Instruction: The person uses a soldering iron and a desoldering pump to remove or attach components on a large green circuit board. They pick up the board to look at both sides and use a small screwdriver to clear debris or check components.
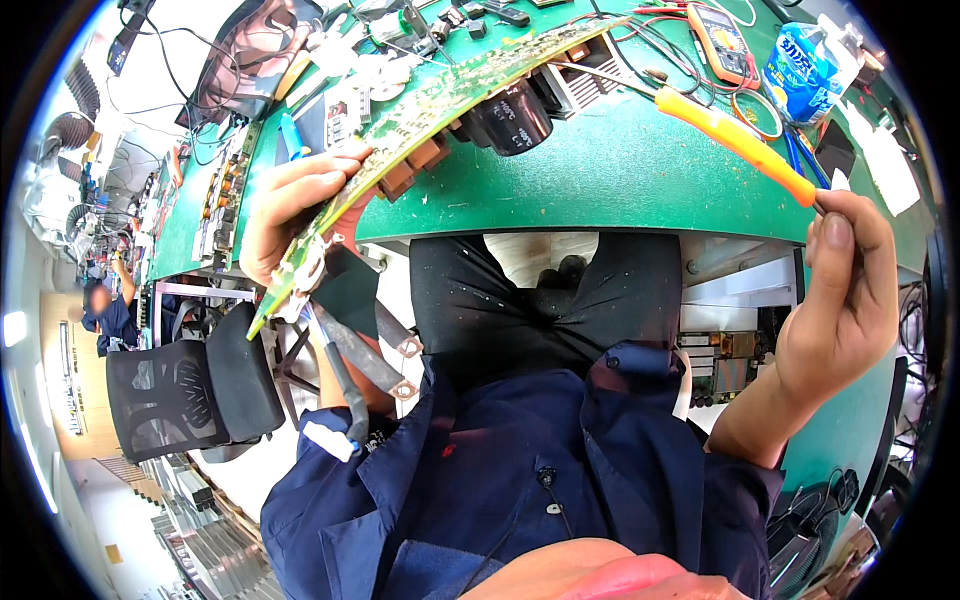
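Observation:
My left hand (pixel 300 205) is closed on the edge of a large green circuit board (pixel 420 115), held tilted above the front of the bench. A big black capacitor (pixel 510 118), brown blocky parts and a finned metal heatsink (pixel 588 80) sit on its underside. Cables with ring terminals (pixel 365 355) and a white plug (pixel 330 440) hang from its near end. My right hand (pixel 845 290), fingertips pinched, holds the right end of a slim screwdriver-like tool with a yellow-orange handle (pixel 735 140). A thin shaft reaches from its far end toward the heatsink; whether it touches cannot be told.
The green bench (pixel 590 190) carries an orange multimeter (pixel 722 45) with leads, a blue packet (pixel 803 75), a white bottle (pixel 882 160) and another circuit board (pixel 222 195). A black office chair (pixel 190 385) stands left. Another person (pixel 110 310) is far left.

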A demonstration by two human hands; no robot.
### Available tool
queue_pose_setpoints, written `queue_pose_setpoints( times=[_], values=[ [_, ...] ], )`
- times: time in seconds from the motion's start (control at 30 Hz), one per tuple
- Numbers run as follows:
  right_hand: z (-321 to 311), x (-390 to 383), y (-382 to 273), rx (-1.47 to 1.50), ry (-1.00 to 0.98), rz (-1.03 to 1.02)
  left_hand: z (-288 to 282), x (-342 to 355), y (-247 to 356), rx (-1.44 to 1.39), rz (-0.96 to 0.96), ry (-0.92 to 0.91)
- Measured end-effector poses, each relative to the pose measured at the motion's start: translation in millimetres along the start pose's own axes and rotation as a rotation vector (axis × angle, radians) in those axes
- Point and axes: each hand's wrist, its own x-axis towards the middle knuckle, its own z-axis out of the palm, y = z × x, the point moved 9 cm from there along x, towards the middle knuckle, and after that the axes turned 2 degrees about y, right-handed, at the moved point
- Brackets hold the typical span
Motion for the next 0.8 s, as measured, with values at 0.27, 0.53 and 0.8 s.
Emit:
queue_pose_setpoints(
  times=[0.27,0.53,0.8],
  values=[
    [2.1,1.1,-1.4,0.004,0.011,0.010,-1.1,-1.5,-1.7,0.009,-0.014,-0.044],
    [1.6,4.9,-2.1,-0.040,-0.037,-0.028,2.2,-1.6,0.8,0.027,-0.011,-0.061],
    [1.9,11.5,-9.2,-0.062,-0.058,-0.084,3.4,-2.2,2.1,0.065,0.018,-0.123]
  ],
)
